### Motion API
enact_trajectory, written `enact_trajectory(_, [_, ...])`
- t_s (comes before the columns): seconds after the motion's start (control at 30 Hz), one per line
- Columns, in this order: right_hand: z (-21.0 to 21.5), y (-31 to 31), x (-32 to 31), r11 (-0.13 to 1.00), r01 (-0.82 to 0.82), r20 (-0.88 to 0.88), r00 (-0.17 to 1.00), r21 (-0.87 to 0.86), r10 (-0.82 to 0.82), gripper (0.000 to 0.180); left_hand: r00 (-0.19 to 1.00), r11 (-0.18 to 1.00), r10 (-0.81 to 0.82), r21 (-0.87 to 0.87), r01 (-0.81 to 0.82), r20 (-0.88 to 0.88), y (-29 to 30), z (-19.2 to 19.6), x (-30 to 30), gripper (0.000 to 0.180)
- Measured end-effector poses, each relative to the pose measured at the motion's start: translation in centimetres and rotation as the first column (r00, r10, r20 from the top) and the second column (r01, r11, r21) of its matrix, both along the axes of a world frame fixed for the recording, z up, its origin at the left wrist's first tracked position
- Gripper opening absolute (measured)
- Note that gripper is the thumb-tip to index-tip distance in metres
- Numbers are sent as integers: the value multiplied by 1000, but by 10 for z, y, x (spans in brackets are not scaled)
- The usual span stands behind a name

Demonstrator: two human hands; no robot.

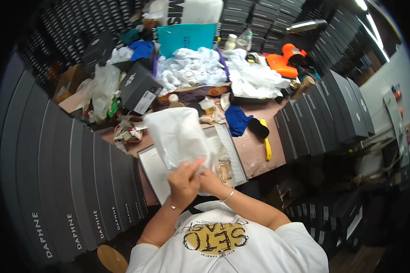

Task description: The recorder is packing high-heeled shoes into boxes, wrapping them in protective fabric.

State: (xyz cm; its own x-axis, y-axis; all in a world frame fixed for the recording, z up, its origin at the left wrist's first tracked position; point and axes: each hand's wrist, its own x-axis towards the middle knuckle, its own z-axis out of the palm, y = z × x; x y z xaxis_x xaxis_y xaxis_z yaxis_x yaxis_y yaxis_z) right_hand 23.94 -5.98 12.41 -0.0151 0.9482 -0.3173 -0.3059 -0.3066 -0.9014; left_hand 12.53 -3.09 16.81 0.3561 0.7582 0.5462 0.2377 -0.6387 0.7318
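Note:
In front of me my left hand [183, 183] is closed, its fingers pinching the near end of a white, thin, translucent bag [175, 132]. My right hand [210, 183] is pressed close beside it at the same end, with its fingers partly hidden by the bag. The bag stands up puffed and away from me, over an open shallow shoe box [152, 166] on the table. Inside the right part of that box lies a light beige sandal [224, 169], beside white paper. What the bag contains, if anything, cannot be made out.
Tall stacks of dark shoe boxes rise at left [54, 159] and right [325, 109]. A brush with a yellow handle [268, 148] and a blue cloth [237, 120] lie right of the open box. Behind it stands a bin of crumpled white paper [191, 68].

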Motion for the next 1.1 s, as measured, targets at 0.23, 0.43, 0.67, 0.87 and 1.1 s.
enact_trajectory(0.23, [-46, -27, 41, 775, 77, 604, 580, 627, -547, 45, 891, 885, -452, 143, 443, 35, -32, -23, 30, 34])
enact_trajectory(0.43, [-26, -42, 100, 854, 515, -499, 720, -80, -481, 44, 527, 543, -821, -17, 839, -221, -51, -33, 62, 51])
enact_trajectory(0.67, [-23, -76, 271, 725, 679, 266, 683, 113, -681, 42, 875, 839, -474, -349, 417, -96, 59, -85, 136, 29])
enact_trajectory(0.87, [-27, -27, 335, 925, 378, 942, 292, 46, -167, 40, 947, 798, -297, -577, 174, -124, 188, -145, 281, 54])
enact_trajectory(1.1, [-156, -66, 349, 972, 202, 977, 151, 120, -152, 36, 963, 749, -235, -656, 92, -134, 245, -200, 396, 42])
